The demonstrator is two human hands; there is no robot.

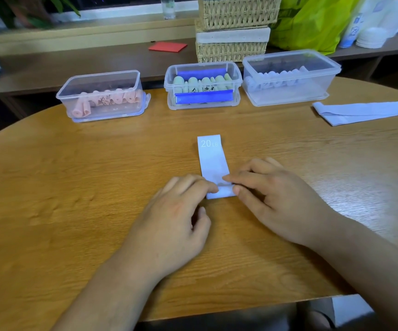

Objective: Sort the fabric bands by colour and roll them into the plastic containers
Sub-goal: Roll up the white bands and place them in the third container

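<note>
Printed in white at the far end of the pale lilac flat fabric band (213, 161), mid-way across the round wooden table (62, 187): "20 LB". Dark printed marks on the pale green rolled bands (204, 82) in the middle clear plastic container (237, 77), too blurred to read. Blue marking on the white package (353, 29) far right, likewise unreadable.

A lived-in room at home
A rounded wooden table (73, 187) stands by a low shelf (73, 60) under a window (121, 3), with wicker baskets (236, 27), a houseplant (26, 10), a green bag (312, 22) and stacked paper plates (371, 37).
</note>
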